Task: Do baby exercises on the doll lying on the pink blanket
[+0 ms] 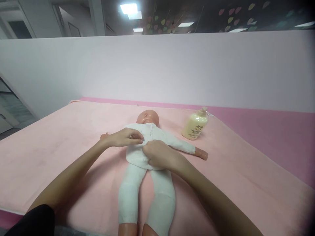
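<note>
A baby doll in white clothes lies on a peach towel, its head away from me and its face turned aside. Across its chest is a white shirt, with white trousers on its legs. My left hand rests over the chest, thumb and fingertips drawn together at the front of the shirt. Close beside it, my right hand has its fingers curled in on the shirt. The fabric at the right fingertips is hidden by the hand itself.
A pale yellow pump bottle stands on the peach towel, right of the doll's head. Pink surface shows beyond the towel on the right. A white wall panel rises behind.
</note>
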Motion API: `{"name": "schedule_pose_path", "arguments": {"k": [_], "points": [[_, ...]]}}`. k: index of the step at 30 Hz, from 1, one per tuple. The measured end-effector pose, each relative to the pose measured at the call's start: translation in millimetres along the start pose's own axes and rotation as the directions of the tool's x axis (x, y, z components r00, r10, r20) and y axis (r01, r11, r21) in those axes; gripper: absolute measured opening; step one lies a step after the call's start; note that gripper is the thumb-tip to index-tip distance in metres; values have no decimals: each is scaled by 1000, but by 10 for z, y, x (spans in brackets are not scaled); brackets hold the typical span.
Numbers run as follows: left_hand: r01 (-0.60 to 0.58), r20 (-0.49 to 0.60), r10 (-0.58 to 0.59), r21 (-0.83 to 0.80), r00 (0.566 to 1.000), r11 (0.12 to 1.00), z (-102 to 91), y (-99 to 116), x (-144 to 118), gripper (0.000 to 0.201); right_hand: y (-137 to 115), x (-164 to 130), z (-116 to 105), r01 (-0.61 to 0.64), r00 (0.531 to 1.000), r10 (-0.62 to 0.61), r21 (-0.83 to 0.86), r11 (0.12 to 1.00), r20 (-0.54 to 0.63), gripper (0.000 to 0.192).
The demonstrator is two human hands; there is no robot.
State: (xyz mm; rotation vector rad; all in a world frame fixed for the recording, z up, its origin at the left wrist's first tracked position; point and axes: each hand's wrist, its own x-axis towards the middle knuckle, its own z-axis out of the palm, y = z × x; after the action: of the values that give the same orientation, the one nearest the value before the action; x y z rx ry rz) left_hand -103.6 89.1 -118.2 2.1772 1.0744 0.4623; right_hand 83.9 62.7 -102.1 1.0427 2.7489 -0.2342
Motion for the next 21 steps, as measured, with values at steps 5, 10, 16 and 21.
{"name": "schedule_pose_path", "arguments": {"k": [5,10,16,21], "points": [[-73,46,63,273,997,959,153,91,-4,36,272,5,-105,75,995,-83,165,983,46,17],[-87,-12,104,446,995,891,383,-9,81,18,491,-149,-255,100,995,-95,518,849,-37,17],[-135,30,135,430,990,893,307,5,98,14,560,50,-53,-166,980,186,210,963,-77,13],[-104,-154,187,435,970,895,201,20,128,22,660,218,84,-3,1000,-6,393,920,23,10]]}}
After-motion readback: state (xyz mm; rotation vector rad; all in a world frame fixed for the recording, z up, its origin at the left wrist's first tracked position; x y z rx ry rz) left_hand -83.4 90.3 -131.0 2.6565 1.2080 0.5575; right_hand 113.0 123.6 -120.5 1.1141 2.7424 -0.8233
